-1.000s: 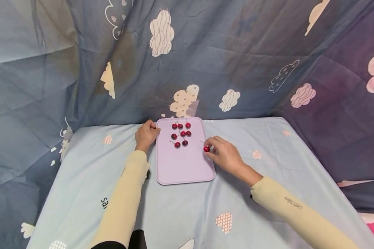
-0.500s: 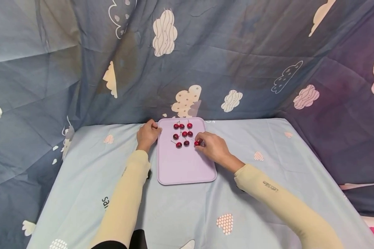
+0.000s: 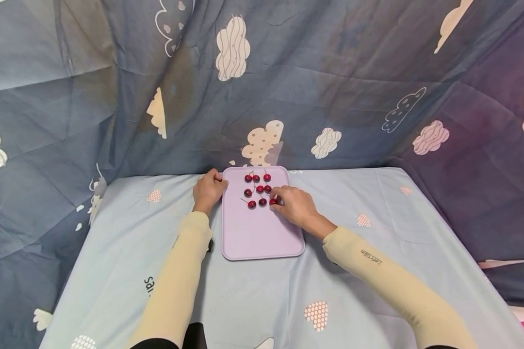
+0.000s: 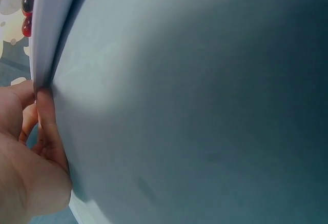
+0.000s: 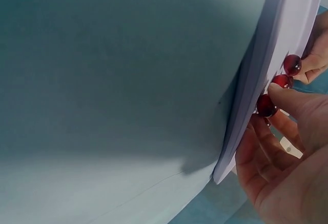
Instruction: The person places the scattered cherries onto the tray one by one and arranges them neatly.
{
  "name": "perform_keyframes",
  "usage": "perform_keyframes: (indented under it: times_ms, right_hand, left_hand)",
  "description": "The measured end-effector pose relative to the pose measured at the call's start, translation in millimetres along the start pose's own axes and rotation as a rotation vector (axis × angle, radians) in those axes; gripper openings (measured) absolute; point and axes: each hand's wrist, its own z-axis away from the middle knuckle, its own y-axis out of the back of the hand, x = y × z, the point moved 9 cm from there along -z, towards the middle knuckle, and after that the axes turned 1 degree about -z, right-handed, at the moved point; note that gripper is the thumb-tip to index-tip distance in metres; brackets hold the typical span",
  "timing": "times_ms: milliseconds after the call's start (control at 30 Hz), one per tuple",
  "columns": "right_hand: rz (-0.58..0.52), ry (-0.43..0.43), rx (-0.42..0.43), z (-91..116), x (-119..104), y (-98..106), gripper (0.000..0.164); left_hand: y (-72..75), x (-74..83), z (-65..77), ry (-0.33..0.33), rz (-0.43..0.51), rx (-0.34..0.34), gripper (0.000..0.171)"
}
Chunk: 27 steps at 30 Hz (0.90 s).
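A lilac tray [image 3: 259, 235] lies on the bed-like surface, with several dark red cherries [image 3: 252, 204] arranged in rough rows over its far half, some with thin stems. At the tray's far left corner, my left hand [image 3: 209, 190] pinches the rim; the left wrist view shows the thumb above and a finger [image 4: 46, 108] against the outer side. My right hand [image 3: 298, 207] reaches over the tray's right side and holds a cherry [image 5: 266, 106] between thumb and fingers, at the right end of the nearest row. That cherry is partly covered by the fingertips in the head view.
Pale blue cloth [image 3: 244, 295] with printed hearts covers the surface under the tray. Behind it hangs a dark blue curtain [image 3: 192, 111] with cloud prints, close to the tray's far edge. A purplish curtain side [image 3: 476, 160] stands at the right.
My right hand has carried its cherry leftward from the tray's right edge to the end of the nearest row. The left hand stays on the rim.
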Motion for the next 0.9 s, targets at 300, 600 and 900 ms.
perform_keyframes:
  times_ms: [300, 600, 900]
  right_hand:
    - [-0.016, 0.004, -0.015, -2, -1, -3, 0.031]
    - [-0.052, -0.002, 0.021, 9, 0, 10, 0.042]
    - [-0.196, 0.036, 0.081, 39, 2, 32, 0.033]
  left_hand:
    - [2.8, 0.2, 2.8, -0.022, -0.001, 0.007, 0.019]
    - [4.6, -3.2, -0.1, -0.026, 0.007, 0.02, 0.023]
    - [2.3, 1.2, 5.9, -0.123, -0.029, -0.052, 0.055]
